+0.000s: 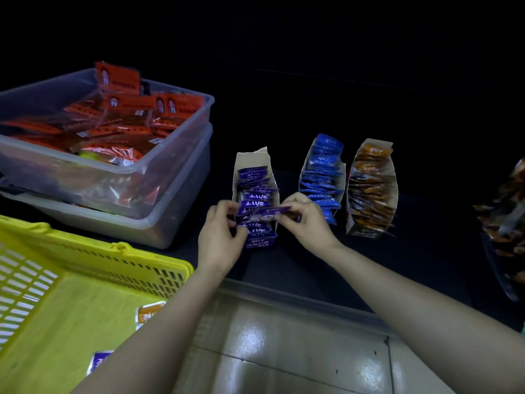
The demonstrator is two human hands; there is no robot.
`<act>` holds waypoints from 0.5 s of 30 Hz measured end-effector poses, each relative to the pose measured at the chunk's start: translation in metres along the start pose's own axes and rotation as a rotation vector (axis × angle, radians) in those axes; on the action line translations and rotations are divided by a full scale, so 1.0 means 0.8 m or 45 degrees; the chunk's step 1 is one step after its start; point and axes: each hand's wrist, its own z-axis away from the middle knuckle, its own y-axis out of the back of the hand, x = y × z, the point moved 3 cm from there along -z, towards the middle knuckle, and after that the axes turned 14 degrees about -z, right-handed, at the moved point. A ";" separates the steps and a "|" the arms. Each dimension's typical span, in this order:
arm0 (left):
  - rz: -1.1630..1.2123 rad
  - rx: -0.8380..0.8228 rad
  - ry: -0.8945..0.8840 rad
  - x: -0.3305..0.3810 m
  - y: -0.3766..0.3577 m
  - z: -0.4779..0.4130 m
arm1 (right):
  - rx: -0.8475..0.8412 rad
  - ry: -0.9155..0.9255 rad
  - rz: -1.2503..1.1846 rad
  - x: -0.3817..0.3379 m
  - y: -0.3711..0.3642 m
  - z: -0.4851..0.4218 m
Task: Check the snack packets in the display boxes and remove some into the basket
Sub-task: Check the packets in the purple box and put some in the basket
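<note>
Purple packet (268, 213) pinched between both hands (220, 237), above purple display box (257, 194)

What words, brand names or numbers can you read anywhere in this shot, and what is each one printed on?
No text reads clearly enough to quote.
purple display box front: white characters, blurred.
purple packet held over it: print blurred.
purple packets, blue packets, orange packets: white logo upside down, unreadable.
red packets in the clear tub: dark print too small.
loose packets in the yellow basket: blurred.
</note>
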 end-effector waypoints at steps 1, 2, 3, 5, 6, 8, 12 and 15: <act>0.001 0.008 -0.056 0.002 0.000 0.001 | 0.004 0.012 0.049 0.002 -0.002 -0.001; 0.024 0.018 -0.114 0.004 0.000 0.003 | 0.002 0.024 0.093 0.005 -0.004 -0.001; 0.065 0.031 -0.166 0.007 0.001 0.003 | -0.003 0.033 0.135 0.008 -0.008 -0.002; 0.133 0.052 -0.241 0.012 0.003 0.005 | -0.004 0.047 0.217 0.010 -0.014 -0.002; 0.129 0.063 -0.269 0.013 0.004 0.004 | 0.003 0.058 0.252 0.010 -0.016 -0.003; 0.064 0.086 -0.302 0.011 0.003 0.002 | -0.006 0.076 0.286 0.007 -0.016 -0.005; -0.014 0.113 -0.256 -0.003 0.002 0.000 | -0.097 0.096 0.215 0.004 -0.011 -0.004; -0.125 0.104 -0.213 -0.007 -0.002 -0.001 | -0.113 0.087 0.204 0.004 -0.010 -0.001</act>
